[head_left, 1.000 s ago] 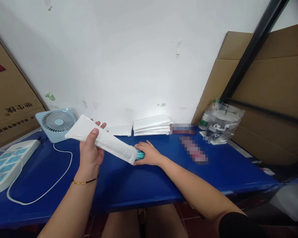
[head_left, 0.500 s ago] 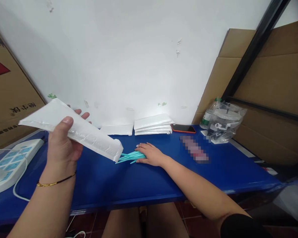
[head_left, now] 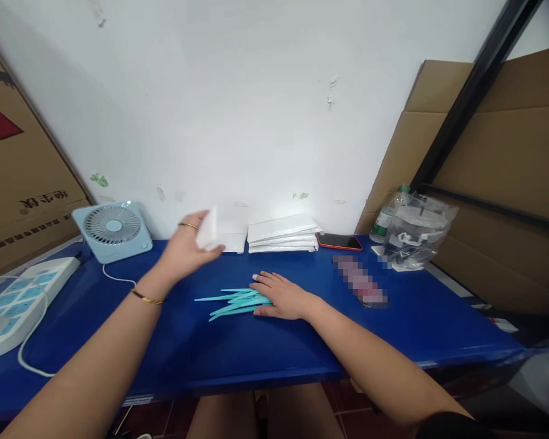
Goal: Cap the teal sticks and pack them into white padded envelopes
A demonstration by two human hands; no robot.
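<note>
My left hand (head_left: 188, 249) is raised near the wall, closed around a white padded envelope (head_left: 209, 230). The envelope is foreshortened and slightly blurred, in front of a flat white envelope (head_left: 235, 242) lying at the back of the table. My right hand (head_left: 283, 297) lies low over a loose bundle of thin turquoise plastic sticks (head_left: 238, 300), with its thumb on the near side and its fingers on the far side. The right ends of the sticks are hidden under the palm; their tapered left ends fan out over the blue tabletop.
A stack of white envelopes (head_left: 282, 235) stands against the wall, with a phone (head_left: 340, 241) beside it. Further right are a bottle (head_left: 384, 219) and a bagged cup (head_left: 416, 231). A blue fan (head_left: 114, 227) and a power strip (head_left: 21, 299) with white cables occupy the left.
My left hand has moved right and away from me with the envelope, uncovering the fan. The envelope has left the sticks, which show more of their length. My right hand stays on them.
</note>
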